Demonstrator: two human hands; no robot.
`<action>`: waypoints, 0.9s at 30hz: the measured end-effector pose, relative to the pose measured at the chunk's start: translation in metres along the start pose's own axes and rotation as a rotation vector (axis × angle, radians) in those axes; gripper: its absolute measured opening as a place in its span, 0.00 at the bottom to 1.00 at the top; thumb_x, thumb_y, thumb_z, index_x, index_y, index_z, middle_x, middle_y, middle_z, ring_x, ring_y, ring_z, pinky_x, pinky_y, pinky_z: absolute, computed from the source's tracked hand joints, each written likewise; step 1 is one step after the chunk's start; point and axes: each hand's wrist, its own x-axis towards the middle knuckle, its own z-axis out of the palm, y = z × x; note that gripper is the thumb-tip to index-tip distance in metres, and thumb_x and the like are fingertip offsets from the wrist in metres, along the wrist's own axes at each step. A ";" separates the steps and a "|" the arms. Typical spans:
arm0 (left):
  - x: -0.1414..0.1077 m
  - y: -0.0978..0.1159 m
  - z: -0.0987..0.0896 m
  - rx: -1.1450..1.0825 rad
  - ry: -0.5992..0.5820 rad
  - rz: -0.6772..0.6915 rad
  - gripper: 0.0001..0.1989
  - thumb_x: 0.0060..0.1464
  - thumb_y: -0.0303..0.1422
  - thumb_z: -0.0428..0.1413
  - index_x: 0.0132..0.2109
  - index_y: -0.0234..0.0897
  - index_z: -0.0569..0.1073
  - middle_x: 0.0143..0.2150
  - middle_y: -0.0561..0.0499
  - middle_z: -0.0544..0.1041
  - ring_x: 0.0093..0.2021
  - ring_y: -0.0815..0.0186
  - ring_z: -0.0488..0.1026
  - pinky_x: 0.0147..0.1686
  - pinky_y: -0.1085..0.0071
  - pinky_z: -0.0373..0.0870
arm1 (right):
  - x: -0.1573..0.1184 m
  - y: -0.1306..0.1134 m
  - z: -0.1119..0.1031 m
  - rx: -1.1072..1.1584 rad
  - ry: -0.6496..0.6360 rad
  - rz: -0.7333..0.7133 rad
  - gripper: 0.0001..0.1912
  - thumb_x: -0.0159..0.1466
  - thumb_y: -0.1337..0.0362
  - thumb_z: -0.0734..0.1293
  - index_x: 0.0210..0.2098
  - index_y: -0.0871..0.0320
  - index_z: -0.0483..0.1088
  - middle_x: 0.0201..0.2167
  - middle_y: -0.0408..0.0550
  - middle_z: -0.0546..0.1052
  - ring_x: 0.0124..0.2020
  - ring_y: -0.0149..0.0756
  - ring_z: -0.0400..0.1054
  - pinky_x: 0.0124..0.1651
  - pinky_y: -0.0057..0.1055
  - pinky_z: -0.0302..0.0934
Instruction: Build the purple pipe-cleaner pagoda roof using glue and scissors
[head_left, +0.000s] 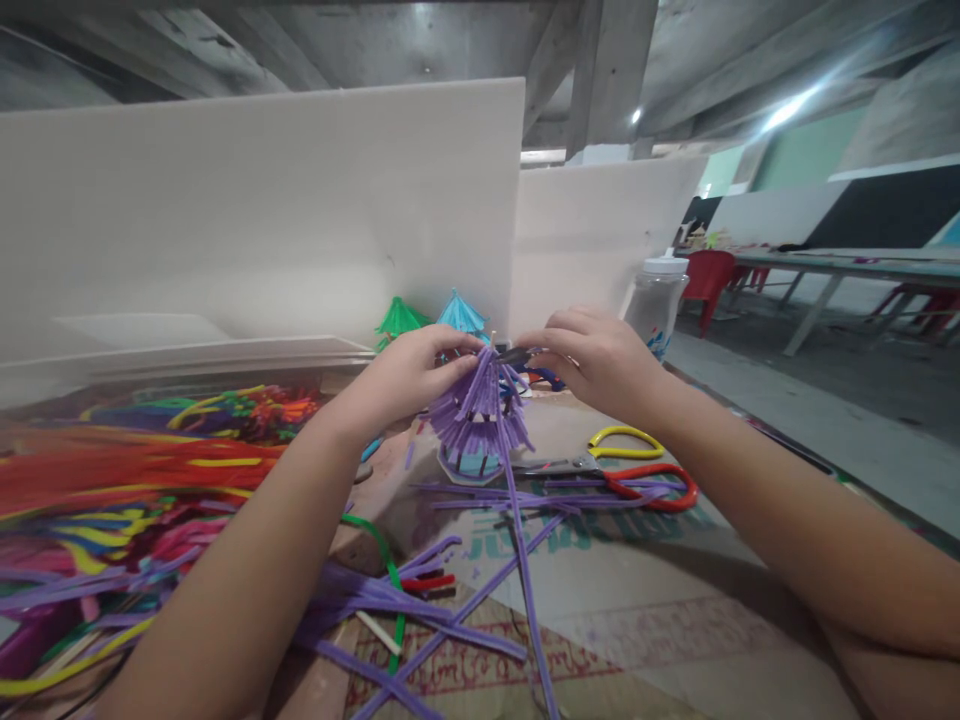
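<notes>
A small tiered pagoda (pixel 480 405) of purple pipe cleaners stands upright in front of me on a pale blue-green base (pixel 471 465). My left hand (pixel 409 375) is closed on the upper left of its top roof, thumb and fingers pinching the purple strips. From the other side, my right hand (pixel 596 355) has its fingers closed around a small dark tool (pixel 514 356), whose tip touches the pagoda's peak; its exact kind cannot be made out. One long purple pipe cleaner (pixel 523 570) hangs from the top toward me.
Scissors (pixel 600 468) with red and yellow handles lie on loose purple strips to the right. Colourful pipe cleaners (pixel 135 470) pile up at left. Behind stand green (pixel 401 316) and blue (pixel 461 312) roofed models, a clear jar (pixel 656 300) and white boards (pixel 262 220).
</notes>
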 end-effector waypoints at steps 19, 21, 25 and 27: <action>0.001 0.004 0.001 0.012 -0.005 0.040 0.13 0.63 0.34 0.53 0.49 0.38 0.79 0.47 0.50 0.81 0.47 0.63 0.76 0.47 0.69 0.70 | -0.001 -0.001 0.005 -0.039 0.046 -0.061 0.11 0.70 0.65 0.63 0.43 0.60 0.77 0.29 0.49 0.76 0.32 0.36 0.64 0.37 0.33 0.53; 0.001 0.004 0.001 0.012 -0.003 0.038 0.13 0.63 0.34 0.53 0.49 0.39 0.79 0.47 0.50 0.81 0.47 0.63 0.76 0.47 0.69 0.70 | -0.001 -0.002 0.005 -0.049 0.057 -0.069 0.10 0.70 0.66 0.63 0.43 0.60 0.77 0.29 0.49 0.76 0.32 0.36 0.64 0.37 0.33 0.54; 0.001 0.003 0.001 0.016 0.000 0.041 0.13 0.63 0.34 0.53 0.49 0.39 0.79 0.47 0.50 0.81 0.47 0.63 0.76 0.48 0.68 0.70 | -0.001 -0.003 0.005 -0.047 0.066 -0.065 0.10 0.70 0.66 0.63 0.42 0.60 0.77 0.29 0.48 0.76 0.32 0.36 0.65 0.38 0.33 0.54; 0.001 0.003 0.001 0.016 -0.002 0.044 0.13 0.63 0.34 0.53 0.49 0.39 0.79 0.47 0.50 0.81 0.47 0.63 0.76 0.48 0.68 0.70 | -0.001 -0.003 0.005 -0.037 0.061 -0.057 0.11 0.70 0.65 0.62 0.42 0.59 0.77 0.29 0.48 0.76 0.31 0.35 0.65 0.37 0.33 0.54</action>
